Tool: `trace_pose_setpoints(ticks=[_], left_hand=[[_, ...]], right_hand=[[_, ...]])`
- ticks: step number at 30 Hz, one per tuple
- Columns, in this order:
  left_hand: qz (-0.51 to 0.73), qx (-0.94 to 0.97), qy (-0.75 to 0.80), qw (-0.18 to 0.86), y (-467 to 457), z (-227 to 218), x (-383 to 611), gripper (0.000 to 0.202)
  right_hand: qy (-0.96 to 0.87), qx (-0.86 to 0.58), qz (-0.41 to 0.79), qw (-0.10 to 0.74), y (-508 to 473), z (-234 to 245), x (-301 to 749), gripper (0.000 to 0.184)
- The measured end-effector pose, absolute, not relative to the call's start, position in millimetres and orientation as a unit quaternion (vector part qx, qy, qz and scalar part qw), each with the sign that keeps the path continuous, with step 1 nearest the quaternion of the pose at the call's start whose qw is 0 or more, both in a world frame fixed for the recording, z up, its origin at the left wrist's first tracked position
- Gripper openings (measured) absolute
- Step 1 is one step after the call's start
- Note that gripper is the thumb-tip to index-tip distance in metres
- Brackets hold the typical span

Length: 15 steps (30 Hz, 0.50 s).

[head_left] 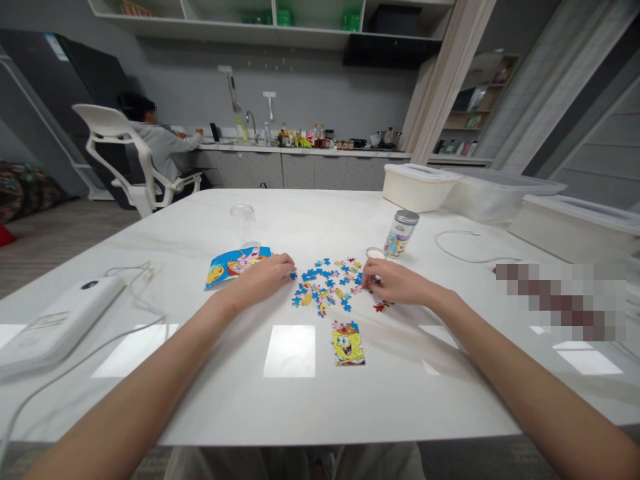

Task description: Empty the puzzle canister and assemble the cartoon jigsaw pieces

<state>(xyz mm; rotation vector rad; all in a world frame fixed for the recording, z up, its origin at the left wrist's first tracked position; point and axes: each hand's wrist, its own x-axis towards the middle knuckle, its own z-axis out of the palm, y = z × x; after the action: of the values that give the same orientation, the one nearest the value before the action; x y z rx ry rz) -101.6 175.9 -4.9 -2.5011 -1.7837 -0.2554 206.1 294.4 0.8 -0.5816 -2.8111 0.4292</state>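
Dozens of jigsaw pieces (325, 287) at centre: I read the left hand (257, 280) open beside them, the right hand (395, 281) curled at their edge, grip unclear; light touches suit here.

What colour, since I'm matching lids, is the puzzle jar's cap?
The cap is silvery grey, shown best in the head view.

The view looks out from the person's head, facing forward and down across a white table (400, 400). Both forearms rise from the lower corners, placing the left hand (260, 280) and right hand (395, 281) close in, beside the puzzle pieces (325, 287) at the frame's centre. Farther off, a kitchen counter (300, 152) and wall shelves (270, 20) fill the top.
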Motion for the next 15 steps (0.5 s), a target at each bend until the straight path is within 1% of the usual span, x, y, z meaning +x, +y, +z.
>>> trace_pose_setpoints(ticks=[3, 6, 10, 15], left_hand=[[-0.085, -0.811, -0.579, 0.021, 176.7, -5.5, -101.6, 0.024], [-0.096, -0.809, -0.579, 0.017, 176.0, -5.1, -94.8, 0.024], [-0.109, -0.801, -0.588, -0.019, 174.4, -2.5, -83.7, 0.024], [-0.126, -0.789, -0.599, -0.051, 174.5, -1.5, -81.7, 0.021]], right_hand=[[-0.953, -0.205, 0.134, 0.177, 285.5, -4.1, 197.2, 0.025], [-0.930, -0.228, 0.158, 0.242, 273.8, -11.4, 185.5, 0.022], [-0.915, -0.246, 0.188, 0.257, 263.5, -18.4, 176.7, 0.022], [-0.912, -0.248, 0.194, 0.263, 260.8, -18.9, 175.0, 0.022]])
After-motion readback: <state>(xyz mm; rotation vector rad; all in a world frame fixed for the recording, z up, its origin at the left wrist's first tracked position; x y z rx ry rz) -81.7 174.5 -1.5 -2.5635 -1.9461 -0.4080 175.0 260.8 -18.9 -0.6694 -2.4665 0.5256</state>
